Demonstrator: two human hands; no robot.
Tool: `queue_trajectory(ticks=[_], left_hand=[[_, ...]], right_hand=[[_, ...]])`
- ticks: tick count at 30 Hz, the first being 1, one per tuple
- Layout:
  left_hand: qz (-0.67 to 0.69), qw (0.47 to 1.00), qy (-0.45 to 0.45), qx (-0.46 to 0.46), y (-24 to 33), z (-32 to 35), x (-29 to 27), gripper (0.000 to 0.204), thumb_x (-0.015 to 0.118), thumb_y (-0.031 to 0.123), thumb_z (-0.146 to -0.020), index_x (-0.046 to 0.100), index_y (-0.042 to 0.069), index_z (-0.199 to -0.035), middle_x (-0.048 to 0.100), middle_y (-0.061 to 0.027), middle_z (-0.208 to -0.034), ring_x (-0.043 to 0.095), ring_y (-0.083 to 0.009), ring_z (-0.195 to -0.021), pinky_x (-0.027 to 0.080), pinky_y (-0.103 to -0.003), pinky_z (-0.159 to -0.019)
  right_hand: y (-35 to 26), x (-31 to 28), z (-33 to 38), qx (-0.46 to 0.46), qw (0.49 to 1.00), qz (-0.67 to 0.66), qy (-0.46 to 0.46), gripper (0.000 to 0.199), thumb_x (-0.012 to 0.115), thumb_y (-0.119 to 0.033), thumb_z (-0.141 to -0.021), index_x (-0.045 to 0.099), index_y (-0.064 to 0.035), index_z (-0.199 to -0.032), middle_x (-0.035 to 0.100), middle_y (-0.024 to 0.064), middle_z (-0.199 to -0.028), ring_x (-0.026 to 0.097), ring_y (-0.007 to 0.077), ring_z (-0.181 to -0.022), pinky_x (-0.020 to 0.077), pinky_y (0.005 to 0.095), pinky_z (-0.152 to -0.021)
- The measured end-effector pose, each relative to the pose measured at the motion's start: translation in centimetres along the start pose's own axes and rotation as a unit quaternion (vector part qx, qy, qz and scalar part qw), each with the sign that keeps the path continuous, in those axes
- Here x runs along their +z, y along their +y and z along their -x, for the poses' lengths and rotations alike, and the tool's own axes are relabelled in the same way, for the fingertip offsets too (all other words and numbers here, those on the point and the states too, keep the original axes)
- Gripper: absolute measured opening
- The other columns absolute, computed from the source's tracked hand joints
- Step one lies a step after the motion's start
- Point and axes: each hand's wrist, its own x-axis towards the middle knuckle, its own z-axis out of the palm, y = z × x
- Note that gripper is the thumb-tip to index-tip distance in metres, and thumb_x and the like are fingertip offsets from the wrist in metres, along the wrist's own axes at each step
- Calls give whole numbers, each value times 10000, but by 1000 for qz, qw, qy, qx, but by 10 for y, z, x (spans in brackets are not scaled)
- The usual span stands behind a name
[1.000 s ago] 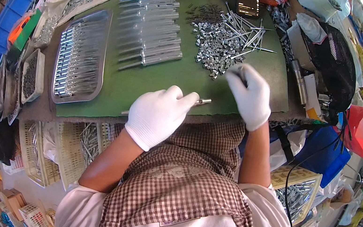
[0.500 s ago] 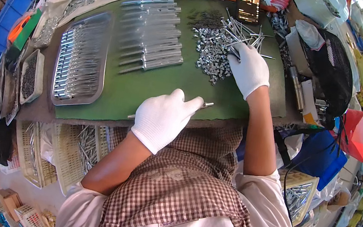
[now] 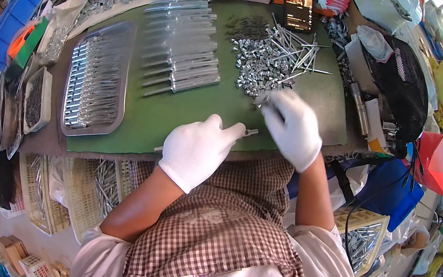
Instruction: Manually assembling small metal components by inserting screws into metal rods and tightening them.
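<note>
Gripping a slim, silver-coloured metal rod [image 3: 252, 133] in the white-gloved left hand [image 3: 199, 148], closed the fingers around its middle and left both ends showing, probably to present the right-hand tip freely. Held it low, over the near edge of the smooth green mat [image 3: 150, 113], likely for steadiness close to the body. Held the white-gloved right hand [image 3: 292, 128] just beside that tip, fingers curled; could not tell, for blur, any pinched part from an empty grasp. Had, beyond the right hand, a loose heap of small, shiny silver metal pieces [image 3: 253, 65], seemingly for short reaches, with long, thin silver pins [image 3: 304, 53] scattered alongside. Had thick silver metal rods [image 3: 185, 77] lined up side by side farther left, perhaps against tangling, and slender silver pieces [image 3: 92, 77] ranked inside a shallow, round-cornered metal tray [image 3: 123, 101], presumably against rolling.
</note>
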Motion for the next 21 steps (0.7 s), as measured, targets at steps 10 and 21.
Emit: queue_trajectory(ticks=[10,21], left_hand=[[-5,1000,-13,-19,4,-2,-3,208,656,290,-950,698,284,-1153,586,-64,-800,658,-276,-635,532,-406,-547],[-6,999,-30,-16,3,-3,-3,178,643,276,-953,679,270,-1127,574,-73,-791,649,-280,-628,519,-412,-539]], right_hand=[[-16,10,31,-7,996,51,-70,146,754,-174,-855,705,-96,-968,678,118,-950,686,343,-813,562,414,-721],[13,4,18,107,991,46,66,130,754,-165,-854,747,-71,-942,693,124,-915,691,328,-807,555,398,-722]])
